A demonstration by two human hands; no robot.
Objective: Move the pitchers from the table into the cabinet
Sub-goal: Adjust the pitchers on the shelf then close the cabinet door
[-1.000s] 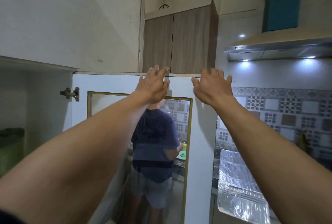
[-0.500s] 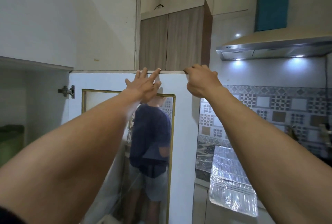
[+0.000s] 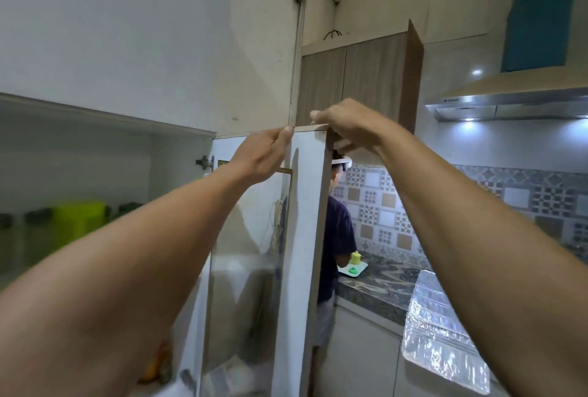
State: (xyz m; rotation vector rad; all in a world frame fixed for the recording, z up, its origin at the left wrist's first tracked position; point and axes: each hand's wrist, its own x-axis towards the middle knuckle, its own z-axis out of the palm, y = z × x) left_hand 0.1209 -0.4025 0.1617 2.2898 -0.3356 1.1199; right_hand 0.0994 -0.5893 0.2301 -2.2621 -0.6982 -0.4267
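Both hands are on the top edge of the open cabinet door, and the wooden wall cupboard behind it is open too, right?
Not quite. The head view shows the left hand and right hand on the open cabinet door, but the wooden wall cupboard is closed.

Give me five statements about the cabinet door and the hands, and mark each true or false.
1. Both hands are at the top edge of the cabinet door. True.
2. The left hand carries a pitcher. False: it holds only the door.
3. The cabinet stands open. True.
4. The right hand hangs by the counter. False: its grip is on the door's top corner.
5. A lime-green container sits inside the cabinet. True.
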